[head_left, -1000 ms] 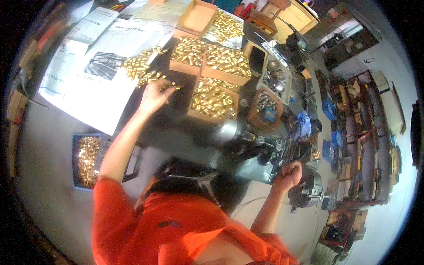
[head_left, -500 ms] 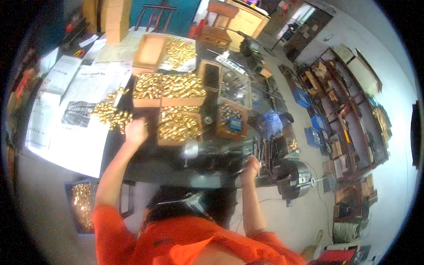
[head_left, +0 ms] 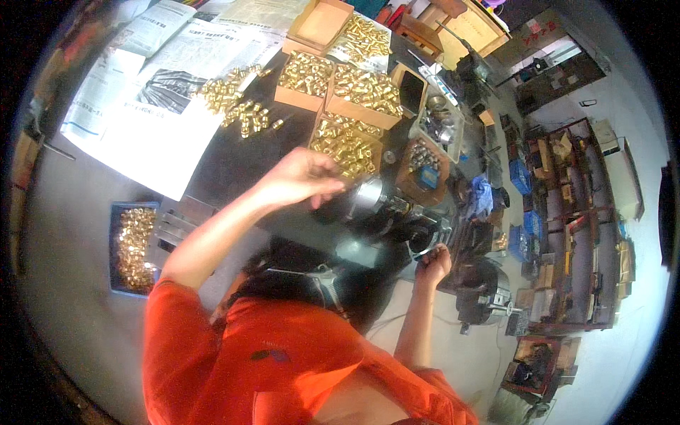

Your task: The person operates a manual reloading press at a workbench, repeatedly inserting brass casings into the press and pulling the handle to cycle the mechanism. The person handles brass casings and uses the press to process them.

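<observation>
My left hand (head_left: 304, 177) is over the front of the bench, just left of the round silver chuck (head_left: 365, 197) of a small bench machine (head_left: 400, 212). Its fingers are bent together and point toward the chuck; anything between them is too small to make out. At the other end of the machine, my right hand (head_left: 433, 264) is closed on a handwheel (head_left: 428, 246). Right behind my left hand stands a cardboard box of brass fittings (head_left: 347, 149). Farther left, a loose pile of brass fittings (head_left: 237, 99) lies partly on newspaper (head_left: 163, 134).
More brass fittings fill cardboard boxes (head_left: 365, 92) behind, beside an empty-looking carton (head_left: 319, 25). A plastic bin of metal parts (head_left: 439, 124) and a blue rag (head_left: 481, 195) lie to the right. A blue crate of fittings (head_left: 134, 248) sits low left; shelves (head_left: 577, 227) line the right wall.
My left hand has moved right, from the loose pile of fittings to beside the chuck. My right hand stays at the machine's right end. The whole view has shifted.
</observation>
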Available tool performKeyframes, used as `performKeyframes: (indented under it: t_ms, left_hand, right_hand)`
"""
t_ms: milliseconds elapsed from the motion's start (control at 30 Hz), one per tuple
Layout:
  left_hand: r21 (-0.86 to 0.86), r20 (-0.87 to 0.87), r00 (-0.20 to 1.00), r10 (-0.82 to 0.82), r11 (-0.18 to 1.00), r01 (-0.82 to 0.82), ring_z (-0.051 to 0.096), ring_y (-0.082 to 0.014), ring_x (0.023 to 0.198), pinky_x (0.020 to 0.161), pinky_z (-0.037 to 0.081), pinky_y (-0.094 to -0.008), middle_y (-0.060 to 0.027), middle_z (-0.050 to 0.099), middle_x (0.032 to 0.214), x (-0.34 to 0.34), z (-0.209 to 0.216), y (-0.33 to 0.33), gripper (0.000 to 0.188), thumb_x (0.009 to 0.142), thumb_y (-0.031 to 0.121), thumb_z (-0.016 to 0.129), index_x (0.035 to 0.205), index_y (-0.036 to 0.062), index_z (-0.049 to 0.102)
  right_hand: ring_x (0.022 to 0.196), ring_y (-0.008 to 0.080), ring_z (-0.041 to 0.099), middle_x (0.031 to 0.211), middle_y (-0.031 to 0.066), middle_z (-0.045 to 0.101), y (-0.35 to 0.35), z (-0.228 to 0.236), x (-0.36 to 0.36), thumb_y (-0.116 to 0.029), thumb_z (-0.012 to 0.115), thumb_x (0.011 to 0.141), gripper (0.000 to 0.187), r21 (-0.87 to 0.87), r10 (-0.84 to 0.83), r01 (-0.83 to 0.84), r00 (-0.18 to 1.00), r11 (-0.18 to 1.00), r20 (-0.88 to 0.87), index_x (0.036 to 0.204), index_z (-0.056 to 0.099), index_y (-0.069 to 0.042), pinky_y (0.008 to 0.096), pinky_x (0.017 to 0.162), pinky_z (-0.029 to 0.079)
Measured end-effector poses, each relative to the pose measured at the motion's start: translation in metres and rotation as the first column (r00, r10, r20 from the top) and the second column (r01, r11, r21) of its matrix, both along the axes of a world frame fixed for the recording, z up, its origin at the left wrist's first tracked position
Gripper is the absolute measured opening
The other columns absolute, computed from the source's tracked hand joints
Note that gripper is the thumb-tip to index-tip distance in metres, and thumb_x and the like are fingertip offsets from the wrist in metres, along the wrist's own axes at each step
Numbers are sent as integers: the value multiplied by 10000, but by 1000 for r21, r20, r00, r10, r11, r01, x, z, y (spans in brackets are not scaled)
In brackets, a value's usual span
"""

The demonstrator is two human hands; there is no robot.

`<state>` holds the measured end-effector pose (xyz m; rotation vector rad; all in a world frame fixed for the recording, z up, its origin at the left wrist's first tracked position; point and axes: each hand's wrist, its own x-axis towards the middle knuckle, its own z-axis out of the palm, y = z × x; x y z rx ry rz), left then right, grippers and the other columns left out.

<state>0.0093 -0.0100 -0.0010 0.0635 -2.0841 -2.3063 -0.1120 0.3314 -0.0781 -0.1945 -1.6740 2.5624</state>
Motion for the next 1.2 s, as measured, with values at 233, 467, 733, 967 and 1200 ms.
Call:
performKeyframes:
  t_ms: [233,467,733,967,1200]
  left_hand:
    - [34,-101,995,-4,999,7,572,-129,556,496,469,-235,-84,593,672,-17,3,8,114,802,53,573,805,-60,585]
    - [-153,-187,972,143,973,-173,600,-160,608,562,483,-253,-88,594,693,-7,14,23,94,754,-54,571,847,-61,566]
    - [-163,-169,976,135,973,-162,611,-171,659,605,500,-265,-103,611,762,-12,18,19,180,670,-137,569,838,-73,576]
    - [-192,-269,958,98,969,-153,566,-150,598,585,471,-256,-57,569,728,-13,1,18,133,766,21,618,861,-46,554]
    - [-76,-200,968,151,983,-169,565,-164,702,655,471,-292,-92,599,782,-16,-2,22,209,679,-89,597,882,-44,574]
  right_hand:
    - [439,74,255,530,-29,314,3,0,4,-152,495,788,156,-3,-10,10,999,1000,-36,694,509,-29,215,397,219]
    - [426,88,336,541,-6,413,2,24,20,-129,518,774,152,15,-120,120,993,993,-19,659,558,-39,228,392,278]
    - [376,72,268,479,-17,370,-7,101,1,-63,452,709,130,-21,98,-99,994,995,-50,619,538,-28,213,356,198]
    - [441,75,266,534,-25,340,-31,68,-77,-91,419,781,125,-422,108,-101,994,901,-7,732,520,-35,209,392,204]
    - [466,91,356,560,-5,443,-31,-10,-60,-107,485,712,126,-99,-111,116,992,988,62,685,575,-23,234,401,268]
